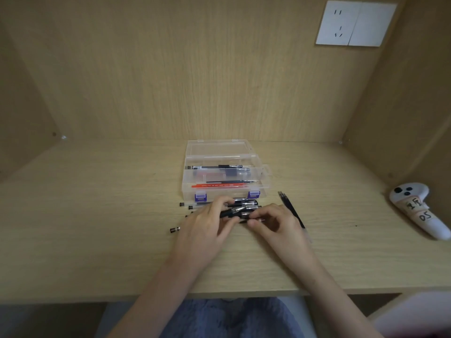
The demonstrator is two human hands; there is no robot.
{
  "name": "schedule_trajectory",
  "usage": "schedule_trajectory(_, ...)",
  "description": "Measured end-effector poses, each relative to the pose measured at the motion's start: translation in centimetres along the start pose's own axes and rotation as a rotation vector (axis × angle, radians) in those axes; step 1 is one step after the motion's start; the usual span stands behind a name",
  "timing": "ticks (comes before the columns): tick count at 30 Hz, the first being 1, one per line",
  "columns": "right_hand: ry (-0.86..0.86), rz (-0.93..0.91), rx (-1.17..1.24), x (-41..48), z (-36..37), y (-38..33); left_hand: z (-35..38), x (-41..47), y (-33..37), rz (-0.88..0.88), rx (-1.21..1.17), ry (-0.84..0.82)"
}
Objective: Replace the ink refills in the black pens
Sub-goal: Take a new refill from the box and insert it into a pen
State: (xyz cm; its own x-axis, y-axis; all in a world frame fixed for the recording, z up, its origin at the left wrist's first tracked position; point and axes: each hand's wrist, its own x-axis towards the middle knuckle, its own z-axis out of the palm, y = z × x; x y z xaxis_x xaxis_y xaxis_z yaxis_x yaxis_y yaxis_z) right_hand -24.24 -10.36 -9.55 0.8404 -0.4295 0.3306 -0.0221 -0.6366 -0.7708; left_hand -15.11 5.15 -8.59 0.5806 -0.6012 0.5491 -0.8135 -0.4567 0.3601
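Refilling in progress on the worktop (97, 215), in front of a clear box (227, 194) of spare pens. The left hand (205, 225) and right hand (278, 225) each have the grip clamped on one black pen (233, 212), just above the pen cluster (246, 203); loose refills (291, 209) lie just right of them. Judged midway: several pens apparently remain.

Light wood desk (97, 240) is carrying four groups of items. A clear plastic box (220, 195) with purple latches (200, 197) is sitting open near the middle. Black pens (244, 203) are lying in a loose heap just in front of it, touching one another. A bundle of dark refills (291, 211) is lying slantwise just to their right. A white controller (419, 213) is resting near the right edge.
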Motion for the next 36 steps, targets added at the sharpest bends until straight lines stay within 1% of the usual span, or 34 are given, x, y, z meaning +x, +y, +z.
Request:
schedule_trajectory(1,-0.015,-0.045,-0.093,0.0,0.2,0.2,0.1,0.0,0.0,-0.013,-0.01,-0.011)
schedule_trajectory(3,-0.023,-0.084,-0.139,0.1,0.2,0.2,0.3,-0.1,0.0,-0.015,-0.024,-0.047)
schedule_trajectory(7,-0.019,-0.031,0.087,0.0,-0.3,-0.5,0.3,0.0,0.0,0.013,-0.037,-0.083)
schedule_trajectory(9,-0.031,-0.024,0.157,-0.2,-0.5,-0.8,0.2,-0.1,0.1,0.035,-0.046,-0.094)
schedule_trajectory(14,-0.037,0.06,0.182,-0.1,-0.3,-0.8,0.2,-0.2,0.1,0.102,-0.047,-0.071)
schedule_trajectory(17,-0.049,0.047,0.188,-0.1,-0.3,-0.6,0.3,-0.1,-0.2,0.145,-0.067,-0.053)
schedule_trajectory(21,-0.054,0.101,0.301,-0.3,-0.5,-1.0,0.3,-0.2,-0.5,0.179,-0.084,-0.005)
schedule_trajectory(24,-0.067,0.11,0.295,-0.2,-0.5,-1.1,0.4,-0.2,-0.4,0.215,-0.077,-0.001)
schedule_trajectory(33,-0.044,0.093,0.31,-0.2,-0.6,-0.8,0.0,-0.2,-0.1,0.168,-0.087,-0.04)
schedule_trajectory(36,-0.037,0.094,0.32,-0.1,-0.7,-0.9,-0.2,-0.2,0.2,0.114,-0.082,-0.074)
